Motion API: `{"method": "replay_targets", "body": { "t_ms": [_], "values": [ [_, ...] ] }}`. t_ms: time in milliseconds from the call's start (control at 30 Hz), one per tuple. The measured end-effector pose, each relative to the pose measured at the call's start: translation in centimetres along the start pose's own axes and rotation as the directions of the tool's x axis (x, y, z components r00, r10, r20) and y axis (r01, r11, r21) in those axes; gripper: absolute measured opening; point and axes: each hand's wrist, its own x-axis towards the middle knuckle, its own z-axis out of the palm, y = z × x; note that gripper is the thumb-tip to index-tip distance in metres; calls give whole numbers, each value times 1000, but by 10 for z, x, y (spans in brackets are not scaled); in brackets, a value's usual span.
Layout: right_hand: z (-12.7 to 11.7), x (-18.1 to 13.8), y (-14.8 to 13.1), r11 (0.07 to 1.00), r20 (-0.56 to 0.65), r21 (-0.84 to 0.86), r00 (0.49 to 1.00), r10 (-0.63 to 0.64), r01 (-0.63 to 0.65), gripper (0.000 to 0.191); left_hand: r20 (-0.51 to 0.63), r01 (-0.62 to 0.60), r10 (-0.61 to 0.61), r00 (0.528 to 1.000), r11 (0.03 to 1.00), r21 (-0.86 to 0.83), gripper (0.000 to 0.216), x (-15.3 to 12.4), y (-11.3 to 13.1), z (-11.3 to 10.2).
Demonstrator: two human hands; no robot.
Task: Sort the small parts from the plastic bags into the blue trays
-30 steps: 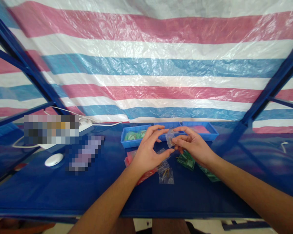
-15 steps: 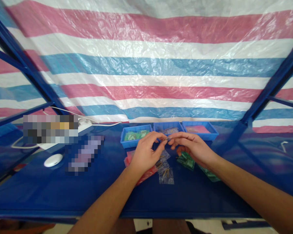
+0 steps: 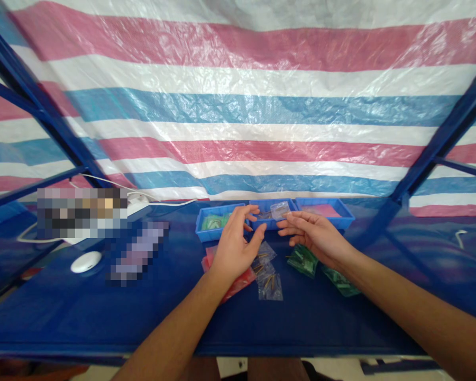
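My left hand is open, thumb and fingers apart with nothing between them. It hovers over red plastic bags, just in front of the left blue bin. My right hand pinches a small clear plastic bag at the fingertips, over the middle blue bin. Other clear bags with thin brass-coloured pieces lie on the table between my hands. Below my right hand is a green bag, and another green bag lies by my right wrist.
Green packets sit in the left blue bin; pink ones lie in the right blue bin. On the blue table at left are a white round object, a white cable and blurred-out items. A striped sheet hangs behind.
My hands have parted. The left fingers have spread and let go, while the right hand has the clear bag, now seen flat above the middle bin.
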Motion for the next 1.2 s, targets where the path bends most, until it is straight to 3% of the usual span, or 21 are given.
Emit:
{"method": "replay_targets", "body": {
  "t_ms": [133,267,433,533,667,967,1200],
  "values": [
    [0,1,1,999,-3,34,1000,28,-28,34,18,-1,1,1000,1000,17,34,1,-1,-1],
    [0,0,2,998,-24,-47,999,-39,38,32,194,-30,12,981,995,91,18,-1,0,-3],
    [0,0,1,984,-16,-147,995,-101,97,32,389,-119,34,921,973,197,43,-8,-6,-2],
    [2,-1,1,979,-8,-172,994,-110,107,33,446,-134,36,894,973,189,40,-9,-12,0],
    [2,-2,1,978,5,-178,994,-110,109,33,462,-124,41,886,981,150,32,-7,-14,0],
    [3,-2,4,964,53,-238,993,-110,119,34,474,-129,71,877,988,90,37,-5,-15,1],
    [1,0,9,900,78,-376,975,-207,221,34,302,-93,91,949,996,-8,24,1,2,-6]
  ]
}}
